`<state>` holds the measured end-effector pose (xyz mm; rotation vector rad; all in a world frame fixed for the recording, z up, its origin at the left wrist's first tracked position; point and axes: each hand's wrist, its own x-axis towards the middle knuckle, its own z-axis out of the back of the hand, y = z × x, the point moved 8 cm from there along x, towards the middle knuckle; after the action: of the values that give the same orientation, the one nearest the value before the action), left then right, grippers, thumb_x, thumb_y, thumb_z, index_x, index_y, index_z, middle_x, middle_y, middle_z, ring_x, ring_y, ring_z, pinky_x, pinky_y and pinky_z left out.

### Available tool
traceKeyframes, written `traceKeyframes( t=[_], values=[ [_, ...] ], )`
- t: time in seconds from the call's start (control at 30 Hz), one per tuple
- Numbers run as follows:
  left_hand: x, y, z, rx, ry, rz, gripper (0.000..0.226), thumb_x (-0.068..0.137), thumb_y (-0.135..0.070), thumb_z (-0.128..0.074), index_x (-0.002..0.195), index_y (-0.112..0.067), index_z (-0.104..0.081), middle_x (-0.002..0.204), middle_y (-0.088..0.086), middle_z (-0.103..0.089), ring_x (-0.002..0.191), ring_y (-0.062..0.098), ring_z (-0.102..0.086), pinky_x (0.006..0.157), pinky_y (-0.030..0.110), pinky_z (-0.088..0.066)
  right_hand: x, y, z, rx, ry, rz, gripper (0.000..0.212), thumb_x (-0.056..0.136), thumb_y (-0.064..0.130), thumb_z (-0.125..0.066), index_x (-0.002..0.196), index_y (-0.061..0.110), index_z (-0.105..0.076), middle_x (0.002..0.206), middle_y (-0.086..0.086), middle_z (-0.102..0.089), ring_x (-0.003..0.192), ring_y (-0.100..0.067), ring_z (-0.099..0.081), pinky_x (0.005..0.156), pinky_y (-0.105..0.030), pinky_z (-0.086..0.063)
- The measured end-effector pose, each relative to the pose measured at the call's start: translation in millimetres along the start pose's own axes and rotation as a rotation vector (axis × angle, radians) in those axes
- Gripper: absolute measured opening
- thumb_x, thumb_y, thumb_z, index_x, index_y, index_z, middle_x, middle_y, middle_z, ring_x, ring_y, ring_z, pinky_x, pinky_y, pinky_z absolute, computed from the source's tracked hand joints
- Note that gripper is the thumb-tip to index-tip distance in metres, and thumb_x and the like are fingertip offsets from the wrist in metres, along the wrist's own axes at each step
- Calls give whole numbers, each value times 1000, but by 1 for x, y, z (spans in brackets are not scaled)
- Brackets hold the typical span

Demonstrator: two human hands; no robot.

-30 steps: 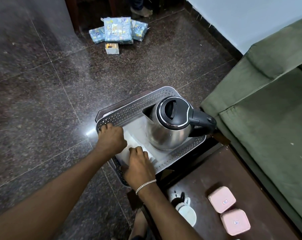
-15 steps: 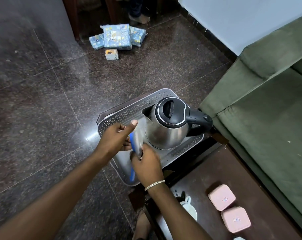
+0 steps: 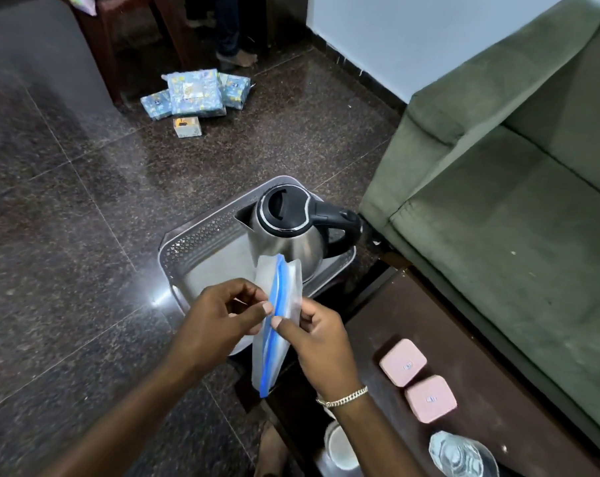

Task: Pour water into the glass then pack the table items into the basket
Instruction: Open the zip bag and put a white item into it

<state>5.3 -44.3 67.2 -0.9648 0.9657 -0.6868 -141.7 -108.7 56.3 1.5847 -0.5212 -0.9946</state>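
Right now both hands are pinched on a clear zip bag (image 3: pixel 274 325) held on edge just in front of the kettle (image 3: pixel 286 232): the left hand (image 3: pixel 219 315) nips one side of the blue zip strip between thumb and forefinger, the right hand (image 3: pixel 317 333) nips the opposite side, remaining fingers curled. The step looks like parting or sealing the zip, though which of the two cannot be told. To do it well, the two pinches should stay close to the strip itself, since thin film would likely stretch or slip if gripped lower; a steady pull apart from the middle, or a press run along the strip, should serve better than a tug at one corner. The bag is translucent, limp and seemingly flat, with no clear contents visible, so it should fold easily and weigh little. It hangs above the near edge of the grey perforated basket (image 3: pixel 202 235), in which the steel kettle with its black lid and handle stands upright toward the far right side, leaving free floor in the basket to the kettle's left. Still outside the basket, well nearer the person than the kettle, two pink square boxes (image 3: pixel 417 380) sit side by side on the dark wooden surface (image 3: pixel 481 356), with a glass (image 3: pixel 462 454) and a white cup (image 3: pixel 341 445) nearer still at the frame's lower edge. Packing seems only partly done.
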Motion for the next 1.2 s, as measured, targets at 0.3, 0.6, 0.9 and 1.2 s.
traceKeyframes(
  t=[0.3,0.6,0.9,1.2],
  values=[
    [-36,-44,-98,300,57,-173,13,91,-27,-72,80,-28,-65,74,-13,-69,68,13,-67,63,31,-56,-65,8,93,122,-190,24,51,85,14,-78,130,27,-58,104,-5,-77,99,-24,-73,92,-52,-57],
    [-73,-92,-209,144,245,-185,8,78,-28,-58,76,-22,-60,70,5,-73,68,33,-67,63,40,-55,-155,41,201,-399,-569,216,31,79,33,-84,105,31,-68,104,11,-60,96,-8,-61,74,-10,-43],
    [-101,-126,-274,249,188,-365,9,70,-16,-66,71,-22,-58,66,-4,-67,52,5,-53,54,20,-43,-222,26,292,-309,-795,56,20,79,23,-85,65,32,-74,124,7,-59,126,-21,-49,101,-44,-45],
    [-128,-152,-314,350,183,-580,38,77,17,-65,98,-10,-82,113,-10,-73,93,2,-69,80,4,-46,-275,55,345,-723,-963,139,16,81,8,-77,84,17,-63,93,5,-64,86,-15,-61,80,-30,-46]
  ],
)
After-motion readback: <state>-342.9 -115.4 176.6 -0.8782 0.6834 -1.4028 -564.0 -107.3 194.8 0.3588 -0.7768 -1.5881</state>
